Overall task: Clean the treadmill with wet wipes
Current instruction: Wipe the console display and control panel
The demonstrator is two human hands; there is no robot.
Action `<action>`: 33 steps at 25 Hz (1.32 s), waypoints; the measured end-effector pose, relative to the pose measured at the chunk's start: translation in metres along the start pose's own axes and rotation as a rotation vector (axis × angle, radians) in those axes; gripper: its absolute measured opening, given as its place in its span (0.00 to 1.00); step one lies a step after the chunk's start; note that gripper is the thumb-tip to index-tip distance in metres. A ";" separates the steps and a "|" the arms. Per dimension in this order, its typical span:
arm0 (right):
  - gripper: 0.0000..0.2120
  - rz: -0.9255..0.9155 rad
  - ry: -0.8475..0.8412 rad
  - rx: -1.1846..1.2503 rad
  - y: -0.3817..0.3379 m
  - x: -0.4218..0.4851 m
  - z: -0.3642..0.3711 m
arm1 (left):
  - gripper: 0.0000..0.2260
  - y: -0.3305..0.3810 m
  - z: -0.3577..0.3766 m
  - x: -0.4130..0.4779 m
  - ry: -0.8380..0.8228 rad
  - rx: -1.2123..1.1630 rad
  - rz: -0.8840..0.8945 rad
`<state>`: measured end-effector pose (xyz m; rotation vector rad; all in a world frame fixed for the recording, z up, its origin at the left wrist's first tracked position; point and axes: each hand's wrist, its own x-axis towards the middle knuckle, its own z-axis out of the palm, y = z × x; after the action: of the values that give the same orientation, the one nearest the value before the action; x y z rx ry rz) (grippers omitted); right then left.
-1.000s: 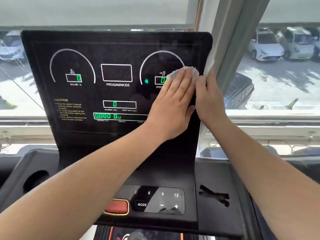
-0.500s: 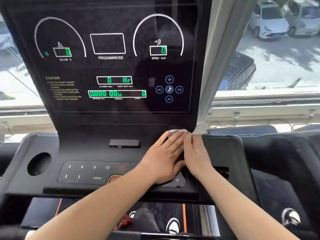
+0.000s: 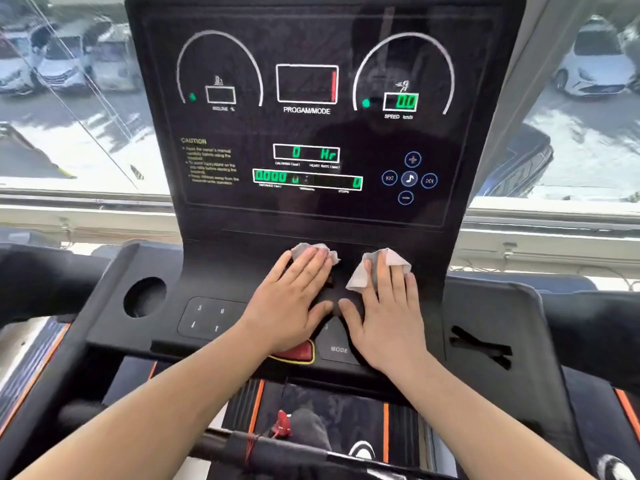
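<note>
Wipes (image 3: 363, 278) likely soft, limp; we pin each flat on console (image 3: 485, 323) under left hand (image 3: 294, 299) and right hand (image 3: 388, 313), fingers straight, slightly apart.

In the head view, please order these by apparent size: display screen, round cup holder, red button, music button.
1. display screen
2. round cup holder; red button unsure, partly hidden under the left hand
3. music button

Upright display panel (image 3: 311, 216) walls the far side, open console shelf (image 3: 485, 306) rightward, cup hole (image 3: 144, 296) left
</note>
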<state>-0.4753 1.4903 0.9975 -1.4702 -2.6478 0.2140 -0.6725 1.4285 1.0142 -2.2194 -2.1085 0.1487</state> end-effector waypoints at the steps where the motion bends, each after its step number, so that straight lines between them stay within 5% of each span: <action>1: 0.39 -0.012 -0.005 -0.002 -0.014 0.000 0.001 | 0.33 -0.008 0.001 -0.007 0.007 -0.019 -0.047; 11: 0.36 -0.269 -0.033 -0.040 -0.152 0.051 -0.005 | 0.32 -0.141 0.013 -0.066 -0.036 -0.120 -0.196; 17: 0.35 -0.351 -0.185 0.033 -0.233 0.053 0.025 | 0.34 -0.171 0.034 -0.110 -0.169 -0.300 -0.269; 22: 0.36 -0.290 -0.255 0.087 -0.227 0.022 0.031 | 0.33 -0.158 0.035 -0.129 -0.170 -0.317 -0.209; 27: 0.35 -0.093 -0.221 0.085 -0.189 -0.013 0.022 | 0.31 -0.148 0.042 -0.102 -0.085 -0.330 0.128; 33: 0.34 -0.134 -0.200 0.080 -0.215 0.018 0.026 | 0.32 -0.168 0.039 -0.091 -0.030 -0.255 -0.157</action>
<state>-0.6684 1.3920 1.0092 -1.3040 -2.8423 0.4730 -0.8483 1.3463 0.9980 -2.1758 -2.4284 -0.1031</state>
